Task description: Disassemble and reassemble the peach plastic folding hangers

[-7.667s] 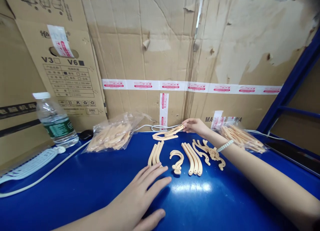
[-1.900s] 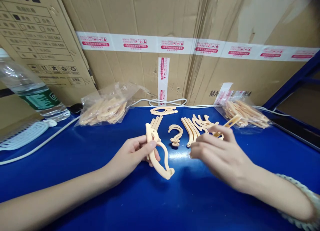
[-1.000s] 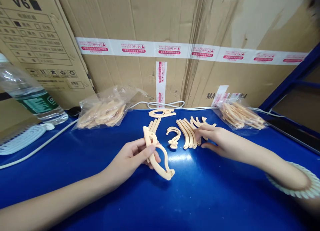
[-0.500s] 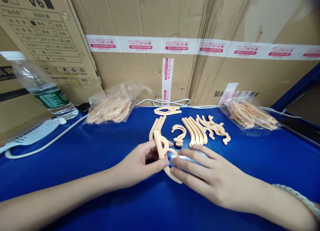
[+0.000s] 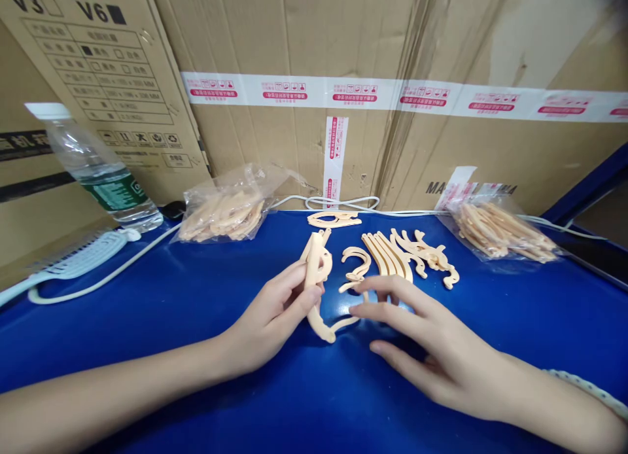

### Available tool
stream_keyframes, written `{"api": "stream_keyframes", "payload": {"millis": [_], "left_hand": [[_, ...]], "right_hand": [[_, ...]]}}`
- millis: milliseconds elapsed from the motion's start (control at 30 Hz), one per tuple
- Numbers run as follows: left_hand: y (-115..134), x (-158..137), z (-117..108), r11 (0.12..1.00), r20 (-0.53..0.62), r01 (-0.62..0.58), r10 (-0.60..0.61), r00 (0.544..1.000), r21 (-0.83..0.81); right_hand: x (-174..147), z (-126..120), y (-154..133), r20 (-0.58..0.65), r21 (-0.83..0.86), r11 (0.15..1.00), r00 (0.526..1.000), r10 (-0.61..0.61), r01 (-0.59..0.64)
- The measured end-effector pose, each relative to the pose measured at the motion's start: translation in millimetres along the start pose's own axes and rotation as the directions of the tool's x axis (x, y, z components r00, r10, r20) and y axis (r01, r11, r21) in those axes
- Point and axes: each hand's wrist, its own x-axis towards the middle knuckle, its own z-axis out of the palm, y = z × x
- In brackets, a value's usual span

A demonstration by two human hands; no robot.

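Note:
My left hand (image 5: 275, 310) is closed around a beige plastic piece of a folding clothes hanger (image 5: 321, 324), held tilted upright, with a rounded loop near its top. From its lower end a thin curved hook (image 5: 346, 323) reaches toward my right hand (image 5: 432, 336). That hand is open, fingers apart, hovering over the blue surface; whether a fingertip touches the hook I cannot tell. Just beyond the right fingertips lie loose hooks (image 5: 360, 261) and a row of curved hanger arms (image 5: 385, 254). More arms behind my left hand are partly hidden.
A folded hanger (image 5: 334, 219) lies at the back. Branched hanger parts (image 5: 432, 258) sit at the right. Clear bags of parts stand left (image 5: 223, 212) and right (image 5: 505, 231). A water bottle (image 5: 110, 179), a hairbrush (image 5: 83, 258) and a white cable (image 5: 105, 280) occupy the left; cardboard boxes (image 5: 275, 35) wall the back.
My right hand has drawn back from the held hanger piece, its fingers spreading wider. The piece has turned in my left hand, its lower end swinging left. The view has shifted slightly.

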Motion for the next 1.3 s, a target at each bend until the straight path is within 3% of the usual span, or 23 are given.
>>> {"api": "stream_keyframes", "payload": {"millis": [133,267,367,467,600,667,733,833,900,1000,1133,1233,1300], "left_hand": [[1,-1,-2,0.977,0.045,-0.098,0.091,0.995,0.190],[1,-2,-2,0.968,0.045,-0.121,0.114,0.992,0.220],[0,-2,-1,0.963,-0.022,-0.096,0.104,0.994,0.251],[-1,-2,-1,0.950,-0.065,-0.088,0.113,0.991,0.300],[-5,-4,2,0.902,-0.028,-0.131,0.157,0.987,0.412],[-7,-6,3,0.834,0.044,-0.198,0.205,0.978,0.516],[-9,-7,5,0.712,0.151,-0.291,0.255,0.955,0.639],[-10,-9,7,0.496,0.307,-0.418,0.291,0.906,0.761],[-9,-9,8,0.404,0.372,-0.470,0.298,0.879,0.785],[-6,-10,8,0.319,0.422,-0.512,0.309,0.852,0.798],[-1,-12,10,0.220,0.460,-0.548,0.349,0.817,0.807],[1,-14,10,0.184,0.471,-0.557,0.361,0.805,0.810],[0,-13,10,0.252,0.464,-0.540,0.304,0.832,0.803]], "right_hand": [[-2,-2,0,0.007,0.338,0.929,0.988,0.157,-0.150],[1,-4,3,0.085,0.628,0.733,0.959,0.270,-0.261],[5,-5,7,0.034,0.727,0.617,0.912,0.408,-0.303],[9,-4,11,0.002,0.766,0.554,0.862,0.506,-0.327],[10,2,14,0.248,0.777,0.417,0.838,0.486,-0.472],[10,4,13,0.338,0.774,0.379,0.838,0.429,-0.506],[10,5,11,0.402,0.766,0.360,0.833,0.380,-0.533],[8,6,7,0.542,0.726,0.298,0.782,0.307,-0.620],[7,7,4,0.606,0.700,0.258,0.745,0.278,-0.666],[7,8,-1,0.619,0.672,0.273,0.725,0.302,-0.688],[6,9,-7,0.562,0.623,0.393,0.736,0.376,-0.676],[4,11,-12,0.411,0.543,0.608,0.814,0.410,-0.580],[2,12,-16,0.277,0.419,0.790,0.892,0.357,-0.447]]}}
